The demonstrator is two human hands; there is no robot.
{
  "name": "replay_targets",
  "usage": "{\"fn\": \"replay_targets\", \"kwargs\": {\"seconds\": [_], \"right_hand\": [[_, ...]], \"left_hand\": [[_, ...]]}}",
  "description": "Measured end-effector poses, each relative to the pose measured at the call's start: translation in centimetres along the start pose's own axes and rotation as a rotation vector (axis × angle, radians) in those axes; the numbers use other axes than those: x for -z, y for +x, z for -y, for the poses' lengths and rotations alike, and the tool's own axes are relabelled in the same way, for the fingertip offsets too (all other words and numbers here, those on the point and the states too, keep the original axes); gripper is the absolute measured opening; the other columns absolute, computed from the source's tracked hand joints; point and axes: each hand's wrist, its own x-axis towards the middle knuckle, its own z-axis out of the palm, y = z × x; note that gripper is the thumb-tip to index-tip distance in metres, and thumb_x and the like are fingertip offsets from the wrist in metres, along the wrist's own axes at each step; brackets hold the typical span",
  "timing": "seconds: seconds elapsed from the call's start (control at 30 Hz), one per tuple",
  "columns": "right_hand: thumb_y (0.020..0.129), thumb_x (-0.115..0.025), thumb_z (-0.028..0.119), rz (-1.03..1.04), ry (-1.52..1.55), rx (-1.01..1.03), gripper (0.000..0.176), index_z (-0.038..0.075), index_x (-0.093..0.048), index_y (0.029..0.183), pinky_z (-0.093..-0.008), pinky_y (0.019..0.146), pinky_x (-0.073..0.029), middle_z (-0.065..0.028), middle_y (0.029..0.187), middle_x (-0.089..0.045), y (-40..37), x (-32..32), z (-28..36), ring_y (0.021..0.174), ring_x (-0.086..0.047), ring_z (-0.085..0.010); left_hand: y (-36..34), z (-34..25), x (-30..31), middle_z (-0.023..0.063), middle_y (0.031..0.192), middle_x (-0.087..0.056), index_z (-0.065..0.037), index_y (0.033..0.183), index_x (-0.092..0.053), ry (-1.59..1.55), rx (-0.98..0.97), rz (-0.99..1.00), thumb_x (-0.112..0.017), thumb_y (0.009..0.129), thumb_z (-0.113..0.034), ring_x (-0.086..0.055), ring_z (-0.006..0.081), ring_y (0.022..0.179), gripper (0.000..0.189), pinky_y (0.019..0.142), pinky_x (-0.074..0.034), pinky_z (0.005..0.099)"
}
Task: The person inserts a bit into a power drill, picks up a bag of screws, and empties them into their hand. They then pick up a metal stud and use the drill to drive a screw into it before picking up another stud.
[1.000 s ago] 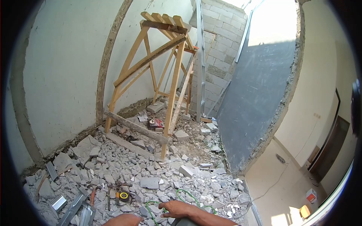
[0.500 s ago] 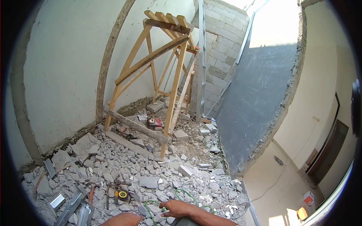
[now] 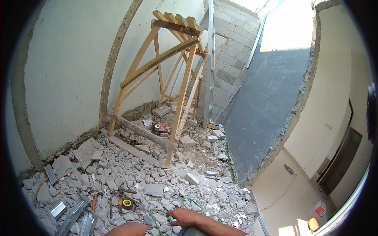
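Observation:
At the bottom edge, my left hand (image 3: 132, 228) shows mostly its back, with one finger end pointing right; the other fingers are hidden. My right hand (image 3: 182, 216) hangs loosely over a grey-clad knee (image 3: 191, 232), its visible fingers bent and a little apart. A thin green cord (image 3: 190, 200) loops over the rubble around this hand, and a bit of it shows between the fingers; no grip on it is visible. Left of my hands lie a yellow-and-black tape measure (image 3: 126, 203), a hammer (image 3: 94, 202) and metal channel pieces (image 3: 73, 216).
Broken concrete rubble (image 3: 156, 190) covers the ground. A wooden trestle (image 3: 182, 98) stands ahead, with a metal ladder (image 3: 209, 78) behind it. A grey wall panel (image 3: 267, 106) with a rough broken edge rises at right. Beyond lies a tiled floor (image 3: 275, 192) with a cable (image 3: 281, 194).
The view has shifted very slightly. Both hands and the things around them stay in place.

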Motion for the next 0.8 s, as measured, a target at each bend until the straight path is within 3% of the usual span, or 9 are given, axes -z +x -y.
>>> {"fn": "replay_targets", "kwargs": {"seconds": [0.57,0.8], "right_hand": [[0.095,-0.070,0.040,0.014,-0.009,-0.051,0.055,0.001,-0.061,0.134,-0.0505,0.097,-0.054,-0.0288,0.116,-0.072,0.02,0.24,0.17,0.110,-0.069,-0.0455],[0.099,-0.067,0.044,0.014,-0.032,-0.014,0.058,0.001,-0.058,0.137,-0.0509,0.095,-0.054,-0.0300,0.110,-0.072,0.59,-0.15,-0.50,0.106,-0.069,-0.0455]], "left_hand": [[0.09,-0.64,0.44,0.0222,0.130,-0.069,-0.006,0.136,-0.065,0.036,0.000,0.047,-0.084,0.081,-0.048,-0.065,0.0404,0.120,0.072,0.102,-0.052,0.0494],[-0.45,-0.80,0.78,0.0222,0.128,-0.070,-0.006,0.136,-0.065,0.031,-0.008,0.027,-0.084,0.081,-0.047,-0.066,0.0403,0.119,0.070,0.101,-0.053,0.0497]]}}
